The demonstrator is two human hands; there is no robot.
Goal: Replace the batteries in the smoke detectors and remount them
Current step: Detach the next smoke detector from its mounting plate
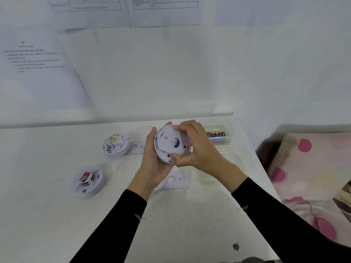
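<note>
Clasping one smoke detector (pixel 167 141); two more nearby.

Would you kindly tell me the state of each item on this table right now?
Held smoke detector: lifted, underside towards camera, gripped by left hand and right hand.
Far smoke detector: lying underside up, battery bay uncovered.
Near smoke detector: lying face up.
Near mounting plate: lying loose, unattached.
Batteries: lying side by side in the clear tray.
</note>
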